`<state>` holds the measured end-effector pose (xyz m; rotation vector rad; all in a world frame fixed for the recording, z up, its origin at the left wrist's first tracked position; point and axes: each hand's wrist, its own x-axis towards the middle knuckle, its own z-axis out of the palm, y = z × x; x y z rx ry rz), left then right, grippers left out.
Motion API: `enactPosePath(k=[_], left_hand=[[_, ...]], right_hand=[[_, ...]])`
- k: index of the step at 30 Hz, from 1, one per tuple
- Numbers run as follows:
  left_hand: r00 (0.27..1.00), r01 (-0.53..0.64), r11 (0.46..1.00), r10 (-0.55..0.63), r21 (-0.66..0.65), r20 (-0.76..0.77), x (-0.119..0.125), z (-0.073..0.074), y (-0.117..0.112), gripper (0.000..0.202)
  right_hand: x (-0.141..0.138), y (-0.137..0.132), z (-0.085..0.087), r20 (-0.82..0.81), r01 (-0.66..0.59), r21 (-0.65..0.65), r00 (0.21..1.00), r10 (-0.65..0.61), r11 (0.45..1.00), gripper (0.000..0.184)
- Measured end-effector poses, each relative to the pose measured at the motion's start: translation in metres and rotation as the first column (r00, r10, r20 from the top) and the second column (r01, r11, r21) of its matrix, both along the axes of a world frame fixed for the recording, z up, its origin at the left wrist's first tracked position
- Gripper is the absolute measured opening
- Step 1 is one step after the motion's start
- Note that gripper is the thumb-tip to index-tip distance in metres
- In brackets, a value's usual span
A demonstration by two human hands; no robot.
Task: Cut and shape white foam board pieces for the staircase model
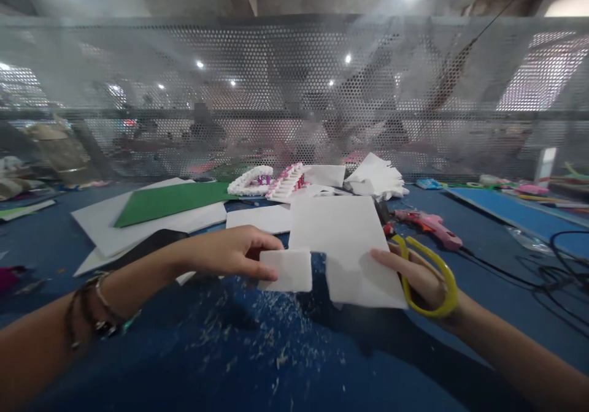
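Between the thumb and fingers of my left hand (234, 249) is a small white rectangular piece (292, 271), perhaps foam sheet. My right hand (418, 277) pinches the edge of a larger white sheet (340, 228) with a corner cut out of it, held up above the table. Yellow-handled scissors (448, 289) hang with a loop around my right hand; their blades are mostly hidden behind the sheet and hand. The small piece is level with the notch in the large sheet, with a narrow gap between them.
White shreds (280, 360) litter the blue table (193, 369). A green sheet (175, 202) lies over white ones at left. Small white-and-pink models (288, 182) stand behind. To the right are a pink glue gun (432, 228) with a black cord and a blue board (515, 216). A perforated screen (294, 93) closes the back.
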<state>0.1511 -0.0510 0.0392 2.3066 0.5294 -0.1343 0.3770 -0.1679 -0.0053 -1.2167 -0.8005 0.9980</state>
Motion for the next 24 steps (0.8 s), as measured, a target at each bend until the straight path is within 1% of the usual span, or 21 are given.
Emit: enactPosePath(k=[1, 2, 3, 6, 9, 10, 12, 15, 17, 19, 21, 24], left_hand=[[0.999, -0.022, 0.999, 0.024, -0.047, 0.031, 0.000, -0.003, -0.002, 0.021], [0.997, -0.047, 0.997, 0.051, -0.064, 0.063, 0.002, -0.007, -0.002, 0.021], [0.993, -0.075, 0.995, 0.080, -0.064, 0.089, 0.003, -0.011, -0.002, 0.021], [0.975, -0.168, 0.986, 0.169, -0.021, 0.146, 0.009, -0.025, 0.004, 0.024], [0.940, -0.256, 0.966, 0.245, 0.017, 0.236, 0.011, -0.039, 0.011, 0.029], [0.925, -0.280, 0.960, 0.270, -0.001, 0.267, 0.012, -0.043, 0.012, 0.029], [0.888, -0.315, 0.945, 0.327, -0.091, 0.324, 0.012, -0.049, 0.011, 0.028], [0.848, -0.320, 0.908, 0.402, -0.270, 0.347, 0.014, -0.056, 0.005, 0.026], [0.846, -0.301, 0.883, 0.422, -0.360, 0.326, 0.014, -0.057, 0.002, 0.026], [0.856, -0.290, 0.861, 0.428, -0.417, 0.289, 0.013, -0.056, 0.002, 0.025], [0.877, -0.267, 0.852, 0.409, -0.451, 0.253, 0.009, -0.053, 0.004, 0.025], [0.920, -0.202, 0.855, 0.333, -0.478, 0.207, 0.001, -0.048, 0.007, 0.023]], right_hand=[[0.000, -0.001, 0.001, -0.004, -0.071, -0.059, 0.997, 0.071, 0.996, 0.012], [-0.001, -0.001, 0.002, -0.010, -0.130, -0.103, 0.992, 0.130, 0.986, 0.013], [-0.001, -0.001, 0.002, -0.015, -0.162, -0.121, 0.987, 0.161, 0.979, 0.014], [-0.002, -0.002, 0.003, -0.006, -0.162, -0.101, 0.987, 0.162, 0.982, 0.013], [-0.001, -0.002, 0.002, -0.008, -0.212, -0.136, 0.977, 0.213, 0.968, 0.018], [0.000, -0.002, 0.002, -0.014, -0.241, -0.158, 0.970, 0.242, 0.957, 0.021], [0.001, -0.003, 0.001, -0.019, -0.288, -0.191, 0.957, 0.290, 0.938, 0.024], [0.001, -0.003, 0.000, -0.015, -0.314, -0.223, 0.948, 0.319, 0.923, 0.024], [0.002, -0.003, 0.000, -0.005, -0.317, -0.234, 0.946, 0.325, 0.919, 0.023], [0.003, -0.003, -0.001, 0.002, -0.312, -0.229, 0.947, 0.321, 0.922, 0.022], [0.004, -0.004, -0.001, 0.002, -0.309, -0.219, 0.948, 0.318, 0.925, 0.021], [0.006, -0.004, -0.001, 0.010, -0.297, -0.226, 0.952, 0.307, 0.928, 0.021]])
